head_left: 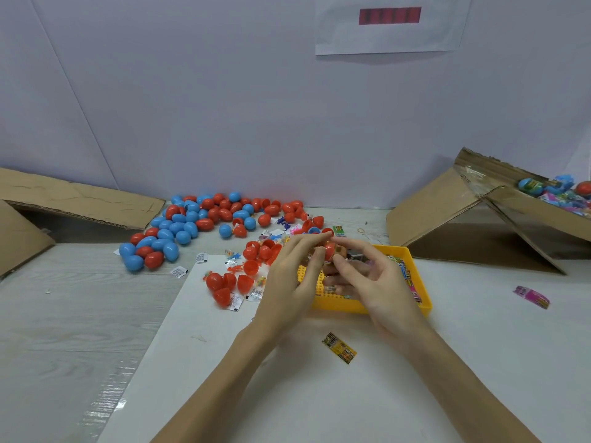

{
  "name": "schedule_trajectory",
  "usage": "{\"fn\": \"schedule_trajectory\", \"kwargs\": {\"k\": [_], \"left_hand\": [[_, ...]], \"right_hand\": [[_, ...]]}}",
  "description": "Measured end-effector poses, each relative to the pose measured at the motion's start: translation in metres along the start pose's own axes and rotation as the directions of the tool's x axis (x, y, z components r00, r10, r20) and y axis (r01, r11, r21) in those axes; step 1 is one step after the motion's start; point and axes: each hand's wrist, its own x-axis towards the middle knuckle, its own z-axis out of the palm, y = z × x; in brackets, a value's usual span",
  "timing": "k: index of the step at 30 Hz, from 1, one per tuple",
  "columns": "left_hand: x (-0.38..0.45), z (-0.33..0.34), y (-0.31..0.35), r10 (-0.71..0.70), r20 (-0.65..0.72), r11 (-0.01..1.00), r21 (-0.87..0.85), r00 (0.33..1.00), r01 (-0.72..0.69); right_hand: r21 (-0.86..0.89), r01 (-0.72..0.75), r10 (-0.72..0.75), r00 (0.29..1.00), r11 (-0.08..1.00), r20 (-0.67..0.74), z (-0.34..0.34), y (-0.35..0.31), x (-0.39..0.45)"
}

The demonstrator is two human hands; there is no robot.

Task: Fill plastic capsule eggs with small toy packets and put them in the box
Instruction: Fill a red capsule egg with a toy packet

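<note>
My left hand (292,276) and my right hand (367,276) meet above the yellow tray (422,302), and both pinch one red capsule egg (329,249) between fingertips. A small packet shows at the egg's right side under my right fingers. Open red egg halves (230,282) and small toy packets (252,294) lie just left of my left hand. A heap of closed red and blue eggs (198,222) spreads at the back left. The cardboard box (518,212) at the right holds filled eggs and wrappers.
A yellow packet (339,347) lies on the white sheet near me, and a pink packet (531,296) lies at the right. A flattened cardboard box (73,199) stands at the far left. A wall closes the back of the table.
</note>
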Motion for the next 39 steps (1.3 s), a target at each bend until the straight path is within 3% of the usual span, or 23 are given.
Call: {"fn": "schedule_trajectory", "kwargs": {"k": [5, 9, 12, 15, 25, 34, 39], "left_hand": [[0.002, -0.002, -0.002, -0.164, -0.007, 0.971, -0.175, 0.986, 0.161], [0.006, -0.007, -0.003, -0.131, 0.000, 0.972, -0.198, 0.991, 0.129], [0.006, -0.007, -0.002, -0.089, 0.022, 0.975, -0.203, 0.996, 0.092], [0.005, -0.008, -0.003, -0.074, 0.043, 0.974, -0.210, 0.996, 0.082], [0.006, -0.009, 0.001, -0.134, 0.081, 0.951, -0.269, 0.988, 0.151], [0.006, -0.013, -0.001, -0.172, 0.134, 0.948, -0.247, 0.976, 0.201], [0.004, -0.007, 0.002, -0.227, 0.136, 0.922, -0.288, 0.964, 0.258]], "right_hand": [[-0.107, 0.098, -0.089, 0.993, 0.989, 0.081, -0.004, 0.003, -0.001], [0.008, 0.047, -0.047, 0.999, 0.999, 0.013, 0.000, 0.001, 0.001], [-0.064, 0.007, -0.011, 0.998, 0.998, -0.066, -0.001, 0.003, 0.003], [-0.062, -0.014, 0.010, 0.998, 0.998, -0.059, -0.003, 0.007, 0.004], [-0.208, 0.096, -0.112, 0.992, 0.973, -0.064, -0.005, 0.009, 0.006], [-0.212, 0.068, -0.093, 0.989, 0.975, -0.111, -0.006, 0.008, 0.006], [-0.373, 0.128, -0.192, 0.971, 0.919, -0.140, -0.005, 0.012, 0.004]]}}
